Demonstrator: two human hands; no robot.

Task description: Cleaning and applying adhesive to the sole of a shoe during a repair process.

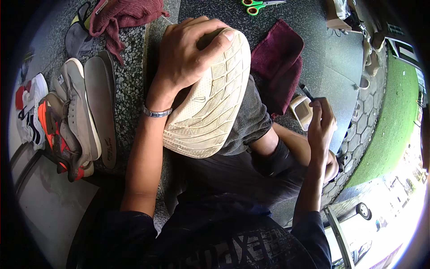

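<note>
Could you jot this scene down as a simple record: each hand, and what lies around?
Left hand: gripping one end of a cream-soled shoe, patterned tread in view
Right hand: holding a slim dark tool; exact kind unclear
Near right hand: small pale container
Beyond the knee: maroon cloth
Far edge: green-handled scissors
Left side: grey shoe, grey insole

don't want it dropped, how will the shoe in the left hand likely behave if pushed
The shoe will probably flex a little but hold its shape, given its thick moulded sole. The grooved tread should give the left hand some grip. Gripped only at one end by that hand, it might swing if pushed at the other.
</note>
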